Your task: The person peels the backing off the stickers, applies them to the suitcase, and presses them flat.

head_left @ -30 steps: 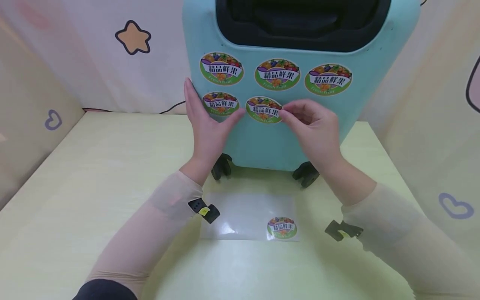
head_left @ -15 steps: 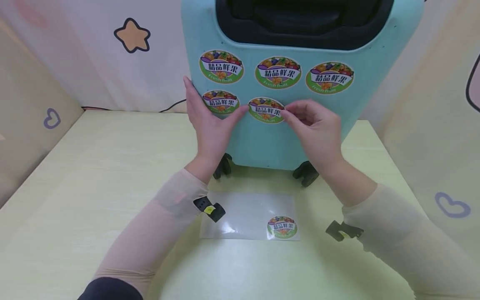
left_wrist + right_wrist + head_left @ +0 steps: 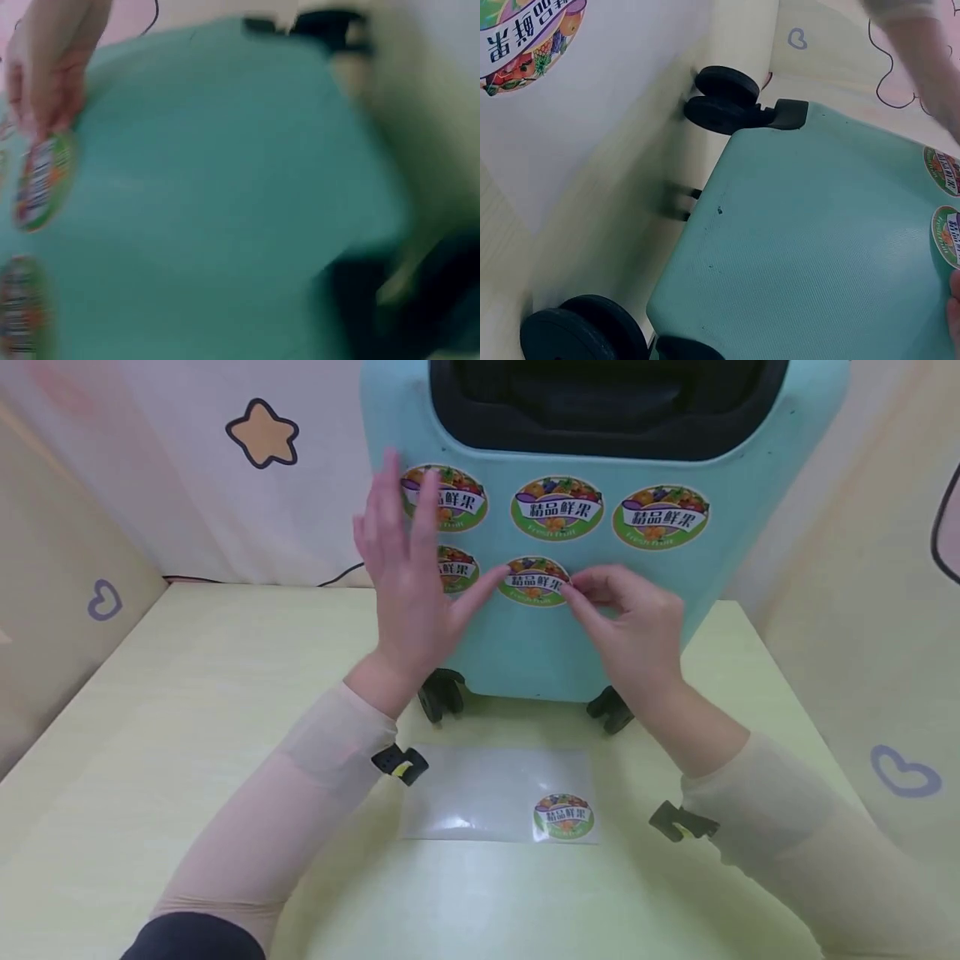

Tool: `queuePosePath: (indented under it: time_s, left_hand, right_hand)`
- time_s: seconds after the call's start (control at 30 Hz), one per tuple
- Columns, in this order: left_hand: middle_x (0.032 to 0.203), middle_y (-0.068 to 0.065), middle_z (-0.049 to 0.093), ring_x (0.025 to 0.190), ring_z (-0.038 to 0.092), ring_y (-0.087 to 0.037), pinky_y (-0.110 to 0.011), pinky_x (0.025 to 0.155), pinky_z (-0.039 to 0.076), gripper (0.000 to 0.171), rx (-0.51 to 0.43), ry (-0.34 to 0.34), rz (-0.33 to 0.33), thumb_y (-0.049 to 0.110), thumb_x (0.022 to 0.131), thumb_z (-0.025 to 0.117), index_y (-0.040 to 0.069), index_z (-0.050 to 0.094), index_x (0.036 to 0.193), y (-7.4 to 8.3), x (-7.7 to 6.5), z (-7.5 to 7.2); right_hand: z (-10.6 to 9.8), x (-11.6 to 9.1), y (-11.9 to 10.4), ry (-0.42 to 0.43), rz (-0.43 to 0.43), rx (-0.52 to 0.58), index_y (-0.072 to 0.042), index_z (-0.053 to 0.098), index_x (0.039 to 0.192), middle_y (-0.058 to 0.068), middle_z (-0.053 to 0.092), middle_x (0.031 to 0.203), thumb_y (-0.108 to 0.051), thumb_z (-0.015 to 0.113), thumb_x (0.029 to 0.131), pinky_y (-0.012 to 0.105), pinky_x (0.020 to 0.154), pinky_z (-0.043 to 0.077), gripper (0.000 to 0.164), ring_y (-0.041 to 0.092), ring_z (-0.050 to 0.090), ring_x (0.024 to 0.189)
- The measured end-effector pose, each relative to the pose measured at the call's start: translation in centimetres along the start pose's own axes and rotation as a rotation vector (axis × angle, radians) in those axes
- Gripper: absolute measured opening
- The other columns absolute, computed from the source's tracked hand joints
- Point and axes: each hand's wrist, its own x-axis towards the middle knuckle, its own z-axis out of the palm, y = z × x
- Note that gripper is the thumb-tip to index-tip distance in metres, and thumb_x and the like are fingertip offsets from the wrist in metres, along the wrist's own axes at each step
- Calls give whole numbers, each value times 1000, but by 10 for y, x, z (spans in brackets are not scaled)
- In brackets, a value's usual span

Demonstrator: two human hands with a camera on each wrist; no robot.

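Note:
An oval fruit sticker lies at the middle of the lower row on a light-blue suitcase. My right hand pinches its right edge between thumb and index finger. Against the suitcase's left side, my left hand has its fingers spread upward, and its thumb tip is right at the sticker's left edge. Those fingers partly cover the lower-left sticker and the upper-left sticker. In the left wrist view, the right hand is at one end of the pinched sticker.
Two more stickers, a middle one and a right one, sit in the upper row. A backing sheet with one sticker lies on the table. Black wheels stand under the suitcase, and walls rise behind.
My left hand has shifted up, its fingers now spread over the left stickers, while its thumb stays by the pinched sticker. That sticker and the right hand have moved slightly right.

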Motion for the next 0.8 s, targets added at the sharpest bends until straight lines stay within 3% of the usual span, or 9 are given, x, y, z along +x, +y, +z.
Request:
queuePosePath:
  time_s: [0.1, 0.2, 0.3, 0.43, 0.6, 0.7, 0.8]
  left_hand:
    - [146, -16, 33, 138, 17, -29, -51, 109, -1, 71, 156, -137, 301, 49, 84, 63, 6, 42, 137, 5, 34, -16]
    - [150, -7, 30, 139, 16, -27, -52, 109, -2, 79, 318, -327, 457, 55, 83, 59, 13, 34, 144, 11, 63, -30]
    - [149, -7, 30, 140, 14, -27, -52, 109, 1, 90, 444, -432, 542, 58, 79, 62, 11, 26, 147, 14, 79, -36]
    - [145, -13, 32, 139, 14, -28, -52, 109, 1, 96, 507, -498, 564, 59, 77, 63, 6, 24, 146, 17, 83, -33]
    - [146, -15, 29, 139, 14, -28, -52, 109, 0, 99, 525, -493, 535, 62, 73, 63, 4, 26, 144, 15, 79, -26]
    - [146, -14, 29, 138, 16, -28, -51, 109, 2, 100, 533, -485, 528, 63, 72, 65, 3, 27, 144, 16, 77, -25]
    - [145, -14, 30, 137, 18, -28, -51, 110, 3, 101, 530, -481, 520, 61, 72, 68, 2, 28, 143, 18, 77, -24]
  right_hand:
    - [0, 0, 2, 5, -51, -14, 7, 68, 86, 13, 69, 83, -5, 72, 80, 13, 72, 47, 13, 19, 67, 74]
    - [0, -1, 3, 3, -81, -35, 6, 68, 86, 13, 69, 84, -4, 72, 80, 13, 73, 47, 12, 20, 67, 75]
    - [0, -1, 3, -9, -115, -72, 6, 68, 87, 13, 69, 86, -5, 71, 82, 18, 74, 49, 13, 20, 68, 77]
    - [-3, -1, 2, -33, -200, -178, 4, 68, 90, 13, 69, 87, -9, 68, 85, 29, 73, 52, 14, 21, 67, 78]
    - [-3, -1, 1, -51, -333, -311, 3, 66, 91, 14, 68, 86, -11, 63, 89, 36, 69, 53, 14, 24, 66, 78]
    - [-3, -2, -1, -10, -401, -383, 2, 65, 89, 14, 67, 82, -10, 62, 89, 37, 60, 53, 12, 25, 65, 72]
    - [-3, -4, -2, 89, -441, -425, 2, 64, 86, 14, 66, 79, -9, 62, 87, 39, 52, 49, 12, 27, 64, 66]
